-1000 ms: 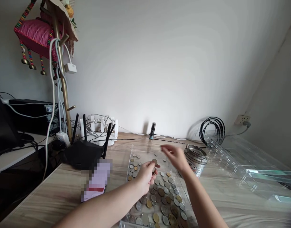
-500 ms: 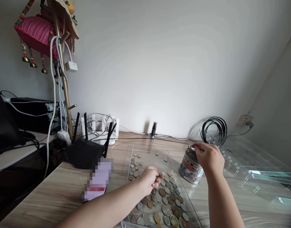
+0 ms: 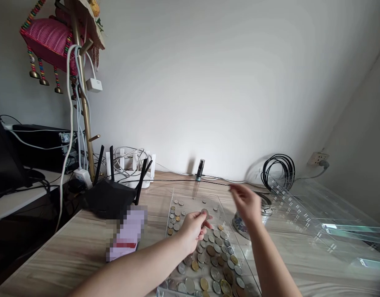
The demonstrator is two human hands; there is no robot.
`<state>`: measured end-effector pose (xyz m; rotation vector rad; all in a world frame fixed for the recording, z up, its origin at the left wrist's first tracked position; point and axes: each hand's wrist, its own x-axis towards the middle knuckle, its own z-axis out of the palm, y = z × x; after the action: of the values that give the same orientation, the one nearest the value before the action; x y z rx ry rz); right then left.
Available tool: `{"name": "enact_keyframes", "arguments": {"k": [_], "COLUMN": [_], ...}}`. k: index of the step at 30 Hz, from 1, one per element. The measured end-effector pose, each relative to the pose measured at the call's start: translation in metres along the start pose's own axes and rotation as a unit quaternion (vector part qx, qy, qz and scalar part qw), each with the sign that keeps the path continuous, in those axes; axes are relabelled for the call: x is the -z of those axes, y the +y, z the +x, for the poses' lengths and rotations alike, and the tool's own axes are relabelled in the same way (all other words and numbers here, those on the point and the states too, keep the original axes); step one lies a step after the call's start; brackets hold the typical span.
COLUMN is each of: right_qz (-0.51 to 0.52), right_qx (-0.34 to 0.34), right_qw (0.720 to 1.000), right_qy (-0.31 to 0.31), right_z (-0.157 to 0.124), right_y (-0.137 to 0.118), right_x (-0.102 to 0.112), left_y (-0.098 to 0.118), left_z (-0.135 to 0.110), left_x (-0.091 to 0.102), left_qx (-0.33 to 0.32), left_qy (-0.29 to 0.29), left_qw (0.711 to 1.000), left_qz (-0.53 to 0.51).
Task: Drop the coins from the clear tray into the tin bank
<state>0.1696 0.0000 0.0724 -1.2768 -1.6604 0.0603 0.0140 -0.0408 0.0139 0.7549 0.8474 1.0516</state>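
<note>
My left hand (image 3: 194, 229) is closed over the clear plastic tray (image 3: 194, 198), its thumb and fingers pinching a round coin (image 3: 205, 212). Beneath it, many silver, gold and brown coins (image 3: 215, 273) lie spread over the tray. My right hand (image 3: 248, 204), smeared by motion, is raised in front of a floral-printed metal tin (image 3: 239, 225). Its fingers look bunched, but whether they hold anything does not show. The tin stands to the right of the tray with its top open, and the hand and forearm hide much of it.
On the left lie a black router (image 3: 111, 198) and a pixelated phone (image 3: 128, 235). A white router (image 3: 134, 179) and a small dark bottle (image 3: 200, 170) stand along the wall. Coiled black cable (image 3: 278, 171) and clear plastic panels (image 3: 329, 227) occupy the right.
My right hand has moved left from above the tin toward the tray. My left hand has turned a little, and a coin now shows at its fingertips.
</note>
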Motion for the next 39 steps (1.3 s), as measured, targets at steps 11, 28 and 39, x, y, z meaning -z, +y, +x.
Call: {"name": "enact_keyframes", "arguments": {"k": [11, 28, 39], "right_qz": [0.179, -0.279, 0.059], "right_qx": [-0.038, -0.164, 0.021], "right_qw": [0.923, 0.943, 0.95], "right_qy": [-0.338, 0.08, -0.305], "right_z": [-0.011, 0.017, -0.011], "right_y": [-0.011, 0.059, -0.016], "right_x": [-0.036, 0.054, -0.029], "left_y": [-0.002, 0.001, 0.0], "left_z": [0.004, -0.002, 0.005], "left_x": [0.001, -0.002, 0.001], "left_qx": [-0.026, 0.057, -0.021], "left_qy": [0.002, -0.016, 0.033], "left_qw": [0.999, 0.998, 0.996], "left_qz": [-0.031, 0.017, -0.078]}}
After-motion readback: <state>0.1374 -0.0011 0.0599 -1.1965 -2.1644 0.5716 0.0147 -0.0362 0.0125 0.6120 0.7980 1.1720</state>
